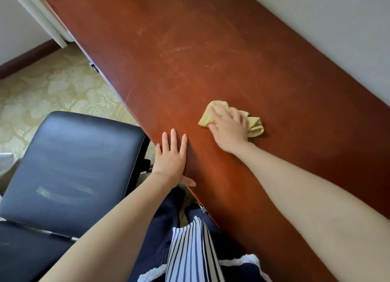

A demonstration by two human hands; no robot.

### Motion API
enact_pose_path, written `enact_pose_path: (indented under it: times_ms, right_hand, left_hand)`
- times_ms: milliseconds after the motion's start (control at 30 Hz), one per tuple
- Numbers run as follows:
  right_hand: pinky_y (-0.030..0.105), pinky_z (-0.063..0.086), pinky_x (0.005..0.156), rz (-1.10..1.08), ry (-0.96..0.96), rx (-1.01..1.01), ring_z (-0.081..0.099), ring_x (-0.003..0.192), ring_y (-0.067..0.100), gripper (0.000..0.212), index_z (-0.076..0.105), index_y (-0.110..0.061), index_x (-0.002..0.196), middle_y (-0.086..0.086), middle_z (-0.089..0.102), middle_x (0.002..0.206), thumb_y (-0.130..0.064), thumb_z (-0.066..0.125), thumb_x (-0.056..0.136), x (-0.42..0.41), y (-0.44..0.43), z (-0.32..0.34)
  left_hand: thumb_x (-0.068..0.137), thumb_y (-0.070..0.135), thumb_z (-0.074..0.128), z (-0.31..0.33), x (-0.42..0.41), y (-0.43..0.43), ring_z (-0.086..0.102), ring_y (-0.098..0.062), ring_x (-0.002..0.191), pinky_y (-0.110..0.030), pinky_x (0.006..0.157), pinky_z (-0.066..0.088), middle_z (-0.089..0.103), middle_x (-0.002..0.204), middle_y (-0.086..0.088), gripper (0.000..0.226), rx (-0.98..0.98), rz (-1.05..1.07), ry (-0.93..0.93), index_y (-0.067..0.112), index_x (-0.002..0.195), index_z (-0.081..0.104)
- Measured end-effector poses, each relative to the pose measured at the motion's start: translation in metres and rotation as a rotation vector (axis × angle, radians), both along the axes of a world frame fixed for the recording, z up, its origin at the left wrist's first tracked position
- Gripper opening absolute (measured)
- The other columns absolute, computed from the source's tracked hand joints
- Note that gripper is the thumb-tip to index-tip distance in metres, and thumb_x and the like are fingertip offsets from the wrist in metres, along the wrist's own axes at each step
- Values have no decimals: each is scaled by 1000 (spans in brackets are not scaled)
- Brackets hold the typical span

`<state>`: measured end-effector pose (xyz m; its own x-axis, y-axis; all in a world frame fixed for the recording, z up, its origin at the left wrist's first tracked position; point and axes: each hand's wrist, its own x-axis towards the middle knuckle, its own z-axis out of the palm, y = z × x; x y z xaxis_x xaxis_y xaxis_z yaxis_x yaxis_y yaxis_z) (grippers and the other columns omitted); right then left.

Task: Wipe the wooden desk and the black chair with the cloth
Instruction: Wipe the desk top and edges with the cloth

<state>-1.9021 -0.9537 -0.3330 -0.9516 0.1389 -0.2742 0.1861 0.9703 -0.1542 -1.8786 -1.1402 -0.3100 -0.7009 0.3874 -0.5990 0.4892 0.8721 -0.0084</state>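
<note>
Pressing yellow cloth onto wooden desk, right hand fingers spread; left hand flat, fingers straight, on desk edge.

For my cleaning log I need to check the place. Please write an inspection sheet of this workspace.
Surface: wooden desk, reddish brown, with pale scratches and smears toward its far part.
Job's things: yellow cloth bunched on the desk; black chair beside the desk, pale streaks on its seat.
Clutter: nothing seen on the desk.
Hands: right hand presses on the cloth, fingers spread; left hand lies flat on the desk's near edge.
Cables: nothing seen.
Surroundings: patterned carpet under the chair; pale wall behind the desk.
</note>
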Motion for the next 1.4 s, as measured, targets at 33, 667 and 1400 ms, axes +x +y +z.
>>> enact_pose_path:
  times_ms: [33, 667, 1400]
  right_hand:
    - [45, 12, 112, 79, 17, 2, 16, 139, 28, 52, 19, -37, 148, -11, 15, 156, -44, 34, 98, 8, -8, -1]
    - [43, 23, 110, 423, 3, 61, 29, 137, 23, 50, 31, -42, 143, -8, 32, 151, -47, 42, 94, 76, 109, 2]
    - [51, 16, 111, 247, 212, 58, 40, 131, 26, 50, 41, -35, 140, -7, 43, 145, -41, 52, 91, 143, 18, -12]
  left_hand:
    - [60, 72, 69, 0, 0, 0, -13, -45, 142, -53, 116, 8, -22, 153, -25, 140, 2, -2, 0, 8, 147, -21]
    - [60, 74, 67, 2, 1, 0, -11, -43, 143, -49, 115, 11, -21, 154, -23, 139, -21, -15, 18, 9, 147, -20]
    - [57, 85, 55, 9, -5, 11, 7, -38, 143, -68, 107, 10, 3, 155, -20, 135, -92, -17, 122, 9, 149, -9]
